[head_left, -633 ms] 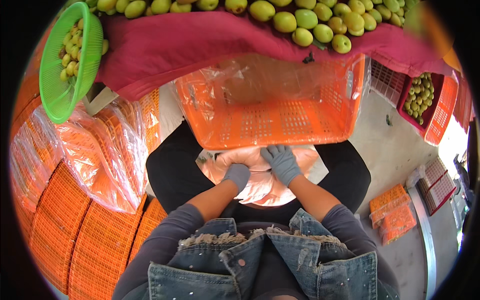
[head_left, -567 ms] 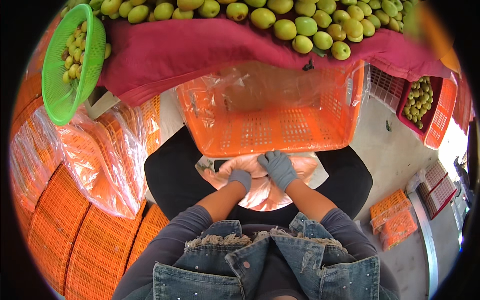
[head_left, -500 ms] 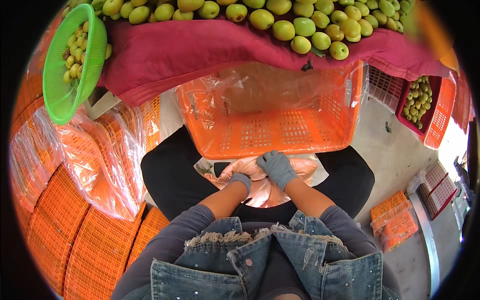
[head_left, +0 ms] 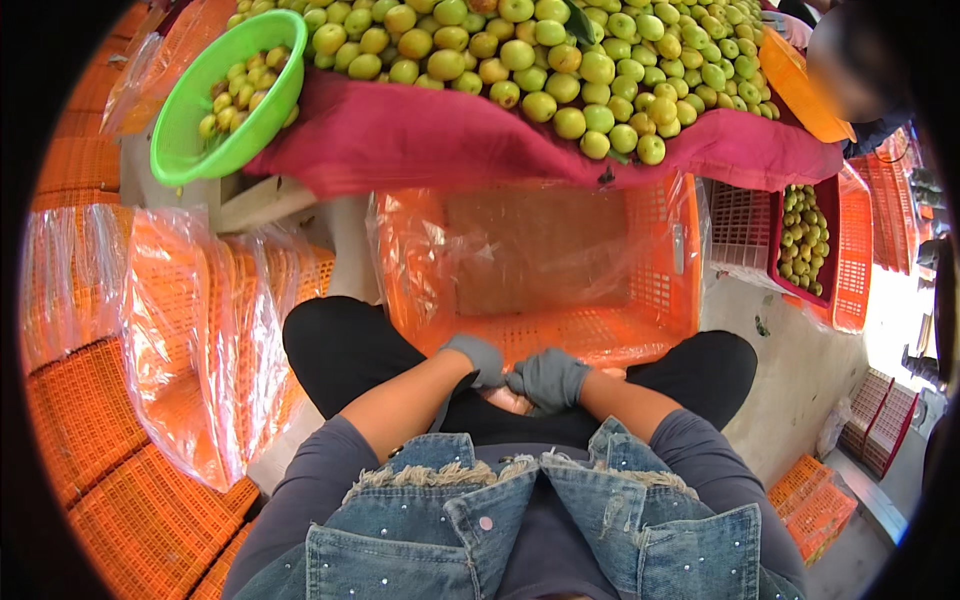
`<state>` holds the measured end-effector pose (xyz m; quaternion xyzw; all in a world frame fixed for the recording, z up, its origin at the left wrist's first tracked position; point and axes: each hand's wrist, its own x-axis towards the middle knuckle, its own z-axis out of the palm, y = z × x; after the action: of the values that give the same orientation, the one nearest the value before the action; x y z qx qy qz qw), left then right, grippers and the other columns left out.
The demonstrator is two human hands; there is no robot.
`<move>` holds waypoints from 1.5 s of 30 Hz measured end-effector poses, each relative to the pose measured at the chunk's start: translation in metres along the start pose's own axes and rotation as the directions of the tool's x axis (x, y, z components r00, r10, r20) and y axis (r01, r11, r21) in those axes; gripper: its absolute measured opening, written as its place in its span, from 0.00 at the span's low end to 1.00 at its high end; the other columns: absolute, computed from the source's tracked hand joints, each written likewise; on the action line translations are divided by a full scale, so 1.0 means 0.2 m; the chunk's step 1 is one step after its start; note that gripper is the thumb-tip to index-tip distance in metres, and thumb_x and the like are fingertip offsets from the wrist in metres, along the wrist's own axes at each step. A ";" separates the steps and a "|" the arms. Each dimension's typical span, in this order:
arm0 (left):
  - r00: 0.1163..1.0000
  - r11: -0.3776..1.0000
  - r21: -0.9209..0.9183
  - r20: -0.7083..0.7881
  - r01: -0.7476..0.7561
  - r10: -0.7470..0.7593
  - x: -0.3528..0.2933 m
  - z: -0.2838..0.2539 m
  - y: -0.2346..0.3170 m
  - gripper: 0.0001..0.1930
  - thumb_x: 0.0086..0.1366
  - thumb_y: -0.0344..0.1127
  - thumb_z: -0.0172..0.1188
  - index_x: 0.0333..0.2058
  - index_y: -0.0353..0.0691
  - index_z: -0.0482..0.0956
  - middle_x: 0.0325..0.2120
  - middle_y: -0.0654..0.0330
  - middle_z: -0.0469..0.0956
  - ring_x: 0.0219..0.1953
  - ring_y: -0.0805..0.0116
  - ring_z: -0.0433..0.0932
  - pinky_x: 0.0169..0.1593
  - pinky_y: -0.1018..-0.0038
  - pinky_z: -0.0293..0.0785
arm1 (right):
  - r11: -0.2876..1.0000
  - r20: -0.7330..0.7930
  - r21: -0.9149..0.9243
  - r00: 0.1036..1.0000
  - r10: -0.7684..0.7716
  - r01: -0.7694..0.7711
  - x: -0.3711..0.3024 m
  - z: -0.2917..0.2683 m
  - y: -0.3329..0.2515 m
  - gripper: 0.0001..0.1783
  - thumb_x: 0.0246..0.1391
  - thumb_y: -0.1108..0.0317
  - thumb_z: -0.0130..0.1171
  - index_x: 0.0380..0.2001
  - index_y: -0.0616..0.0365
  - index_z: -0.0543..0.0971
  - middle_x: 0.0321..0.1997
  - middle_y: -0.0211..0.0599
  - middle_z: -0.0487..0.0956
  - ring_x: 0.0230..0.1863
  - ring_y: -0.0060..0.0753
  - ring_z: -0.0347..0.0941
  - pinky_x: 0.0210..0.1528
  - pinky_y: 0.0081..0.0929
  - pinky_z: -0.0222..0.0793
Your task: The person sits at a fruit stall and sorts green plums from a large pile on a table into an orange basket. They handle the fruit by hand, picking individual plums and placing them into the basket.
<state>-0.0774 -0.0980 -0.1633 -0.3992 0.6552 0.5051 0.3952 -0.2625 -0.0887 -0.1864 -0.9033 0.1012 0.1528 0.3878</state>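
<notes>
Both my hands wear grey gloves and meet over my lap, at the near side of an orange plastic crate [head_left: 660, 330] lined with clear plastic film. My left hand [head_left: 478, 358] is closed, its fingers curled toward my right hand [head_left: 552, 380], which is also closed. Between and below them shows a shiny pinkish sheet [head_left: 510, 400], bunched up. Most of it is hidden by my hands, and its material is hard to make out. Inside the crate, the brown bottom shows through the film.
Green-yellow round fruit [head_left: 600, 68] is heaped on a dark red cloth [head_left: 400, 125] beyond the crate. A green basket [head_left: 225, 150] with fruit stands at far left. Stacked orange crates [head_left: 110, 400] fill the left. A red crate [head_left: 775, 240] of fruit and another person [head_left: 880, 130] are at right.
My hands have drawn closer together and the pinkish sheet, spread wide on my lap before, is now mostly out of sight. My view has tipped up, showing more of the fruit.
</notes>
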 end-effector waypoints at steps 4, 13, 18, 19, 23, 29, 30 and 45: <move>0.970 0.997 -0.070 -0.243 -0.013 -0.004 0.01 0.04 0.02 0.20 0.59 0.53 0.54 0.37 0.45 0.85 0.38 0.52 0.83 0.42 0.51 0.81 0.44 0.59 0.77 | 0.986 0.001 -0.147 0.997 0.078 -0.077 0.01 0.02 0.00 0.24 0.45 0.43 0.62 0.38 0.48 0.77 0.37 0.39 0.81 0.36 0.47 0.80 0.33 0.45 0.75; 0.405 0.632 -0.767 -0.615 -0.109 -0.677 0.10 -0.05 -0.41 0.30 0.60 0.54 0.54 0.54 0.37 0.74 0.51 0.42 0.75 0.53 0.43 0.75 0.56 0.55 0.71 | 0.865 -0.159 0.061 0.851 0.501 -0.498 -0.05 -0.10 -0.11 0.27 0.45 0.42 0.64 0.41 0.51 0.82 0.45 0.46 0.81 0.48 0.51 0.77 0.48 0.42 0.74; 0.242 0.432 -0.897 -0.441 -0.094 -0.864 0.09 -0.12 -0.38 0.42 0.56 0.58 0.58 0.59 0.27 0.63 0.58 0.33 0.66 0.55 0.42 0.74 0.59 0.55 0.69 | 0.362 -0.249 0.626 0.263 0.932 -0.691 -0.26 0.06 0.20 0.29 0.49 0.44 0.60 0.40 0.61 0.81 0.42 0.56 0.81 0.47 0.54 0.78 0.52 0.44 0.71; 0.223 0.393 -0.916 -0.400 -0.077 -0.889 0.10 -0.12 -0.39 0.44 0.55 0.57 0.58 0.60 0.27 0.61 0.58 0.33 0.65 0.55 0.41 0.73 0.59 0.55 0.69 | 0.299 -0.247 0.634 0.179 0.952 -0.714 -0.29 0.05 0.22 0.30 0.49 0.44 0.60 0.41 0.62 0.81 0.43 0.56 0.81 0.47 0.55 0.78 0.53 0.44 0.71; 0.229 0.235 -0.961 -0.264 -0.145 -0.937 0.23 -0.01 -0.66 0.50 0.53 0.57 0.60 0.63 0.25 0.53 0.59 0.34 0.64 0.58 0.40 0.71 0.59 0.56 0.69 | -0.062 -0.090 0.729 -0.185 0.979 -0.681 -0.33 0.02 0.25 0.36 0.46 0.43 0.60 0.50 0.61 0.78 0.51 0.59 0.78 0.54 0.56 0.75 0.57 0.42 0.70; 0.384 0.067 -0.930 -0.214 -0.362 -0.898 0.20 -0.03 -0.62 0.41 0.53 0.47 0.62 0.60 0.27 0.62 0.56 0.38 0.70 0.55 0.46 0.75 0.56 0.60 0.72 | -0.142 0.042 0.966 -0.412 0.910 -0.214 -0.33 0.02 0.40 0.42 0.41 0.53 0.67 0.57 0.66 0.71 0.60 0.60 0.72 0.64 0.54 0.67 0.63 0.41 0.65; 0.364 0.065 -0.929 -0.206 -0.364 -0.908 0.20 -0.04 -0.62 0.37 0.53 0.44 0.62 0.58 0.27 0.65 0.54 0.39 0.72 0.53 0.47 0.76 0.54 0.61 0.73 | -0.133 0.052 0.966 -0.337 0.940 -0.222 -0.33 0.02 0.40 0.41 0.41 0.52 0.68 0.56 0.66 0.72 0.58 0.60 0.73 0.63 0.54 0.68 0.63 0.40 0.65; 0.426 0.166 -0.641 -0.659 -0.750 -0.620 0.69 -0.22 -0.52 0.31 0.54 0.36 0.63 0.57 0.32 0.69 0.43 0.45 0.79 0.42 0.54 0.81 0.47 0.63 0.76 | 0.284 -0.290 0.930 0.006 0.957 -0.233 -0.31 0.02 0.61 0.26 0.54 0.48 0.59 0.43 0.62 0.80 0.42 0.51 0.82 0.45 0.45 0.78 0.51 0.35 0.71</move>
<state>-0.0373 -0.1755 -0.3177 -0.7026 0.2680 0.5087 -0.4192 -0.3578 -0.1644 -0.2495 -0.4484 0.7519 -0.2178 0.4314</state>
